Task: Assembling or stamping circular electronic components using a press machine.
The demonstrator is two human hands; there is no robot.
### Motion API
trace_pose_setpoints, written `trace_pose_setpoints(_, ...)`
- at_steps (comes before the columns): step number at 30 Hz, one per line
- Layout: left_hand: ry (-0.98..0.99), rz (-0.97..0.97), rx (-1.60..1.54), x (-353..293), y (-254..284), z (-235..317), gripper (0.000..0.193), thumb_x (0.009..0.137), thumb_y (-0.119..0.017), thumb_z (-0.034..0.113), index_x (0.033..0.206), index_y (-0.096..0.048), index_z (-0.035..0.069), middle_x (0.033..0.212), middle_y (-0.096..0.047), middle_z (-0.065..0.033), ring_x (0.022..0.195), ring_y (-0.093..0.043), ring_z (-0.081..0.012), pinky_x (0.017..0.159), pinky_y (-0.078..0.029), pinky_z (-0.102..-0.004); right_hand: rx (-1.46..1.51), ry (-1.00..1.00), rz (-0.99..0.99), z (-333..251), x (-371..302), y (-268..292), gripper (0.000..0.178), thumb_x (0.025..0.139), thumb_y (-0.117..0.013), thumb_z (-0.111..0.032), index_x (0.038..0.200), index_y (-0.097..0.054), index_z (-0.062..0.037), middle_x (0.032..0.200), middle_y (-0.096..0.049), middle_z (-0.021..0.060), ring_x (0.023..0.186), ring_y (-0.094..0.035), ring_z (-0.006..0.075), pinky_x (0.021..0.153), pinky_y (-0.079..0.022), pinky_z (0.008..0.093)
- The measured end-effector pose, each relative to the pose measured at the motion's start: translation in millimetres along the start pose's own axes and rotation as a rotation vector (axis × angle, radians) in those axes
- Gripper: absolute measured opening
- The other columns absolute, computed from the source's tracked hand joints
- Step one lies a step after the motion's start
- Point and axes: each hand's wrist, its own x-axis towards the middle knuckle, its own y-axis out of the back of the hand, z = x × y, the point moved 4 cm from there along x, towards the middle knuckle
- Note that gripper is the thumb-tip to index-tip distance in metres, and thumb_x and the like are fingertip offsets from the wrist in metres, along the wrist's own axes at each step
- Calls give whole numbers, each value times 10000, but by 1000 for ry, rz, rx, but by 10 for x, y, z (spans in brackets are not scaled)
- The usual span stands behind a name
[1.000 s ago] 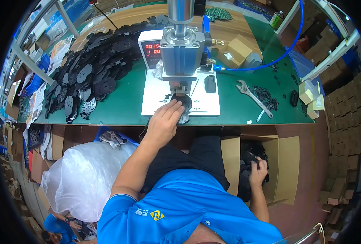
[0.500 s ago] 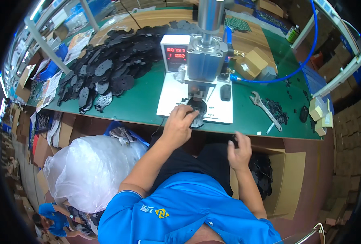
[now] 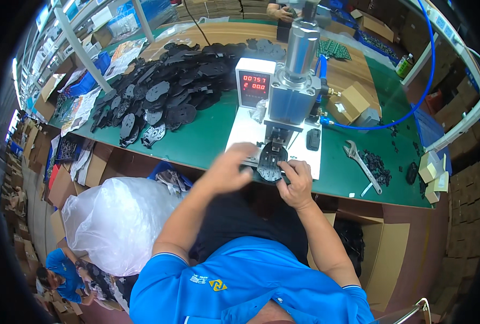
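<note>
A black plastic plate [image 3: 270, 168] with rounded ends lies on the white base [image 3: 311, 164] of a small pneumatic press, under its tool [image 3: 278, 135]. My right hand [image 3: 297, 185] grips the plate's near right edge between thumb and fingers. To the left of the plate, my left hand [image 3: 228, 170] is blurred by motion; its thumb and fingers are apart with nothing between them. Above the plate rises the press cylinder [image 3: 303, 48], beside a white counter box [image 3: 254, 81] with lit red digits.
Many black plates [image 3: 169, 81] are heaped on the green table [image 3: 196, 143]. At right lie an adjustable wrench [image 3: 363, 166], small black parts [image 3: 377, 170] and open cardboard boxes [image 3: 353, 102]. A blue hose [image 3: 413, 110] curves beside the press. A plastic bag [image 3: 118, 224] bulges below; another person [image 3: 64, 275] sits lower left.
My left hand has drawn back left from the plate. My right hand has come up from beside the table edge to the plate. The view has shifted, and the counter's display has changed.
</note>
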Motion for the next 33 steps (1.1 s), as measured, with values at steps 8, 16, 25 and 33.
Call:
trace_pose_setpoints(8, 188, 379, 1201, 114, 1315, -1809, 513, 906, -748, 80, 1417, -706, 66, 1380, -740, -179, 1299, -669, -424, 1195, -494, -589, 30, -6, 43, -81, 31, -65, 437, 765, -811, -47, 1201, -830, -62, 1137, -699, 107, 950, -630, 299, 929, -516, 396)
trace_pose_setpoints(16, 319, 45, 1069, 461, 1315, -1626, 439, 979, -756, 125, 1412, -709, 74, 1297, -780, -149, 1253, -722, -383, 1137, -545, -528, -3, -26, 41, -4, -20, -24, 444, 758, -815, -40, 1200, -835, -66, 1139, -703, 105, 956, -637, 292, 929, -520, 392)
trace_pose_setpoints(25, 686, 311, 176, -127, 759, -1477, 366, 1017, -785, 200, 1355, -793, 61, 1394, -784, -154, 1222, -751, -342, 1041, -592, -423, 8, -37, 18, -25, -12, -67, 447, 757, -825, -44, 1204, -833, -67, 1142, -702, 104, 951, -636, 289, 929, -521, 390)
trace_pose_setpoints(33, 233, 150, 611, -686, 428, -889, 534, 999, -811, 258, 1475, -727, 30, 1594, -672, -176, 1428, -635, -374, 1199, -510, -458, -6, -21, 19, 35, -62, -62, 437, 778, -825, -73, 1215, -829, -71, 1145, -700, 101, 969, -635, 294, 932, -519, 390)
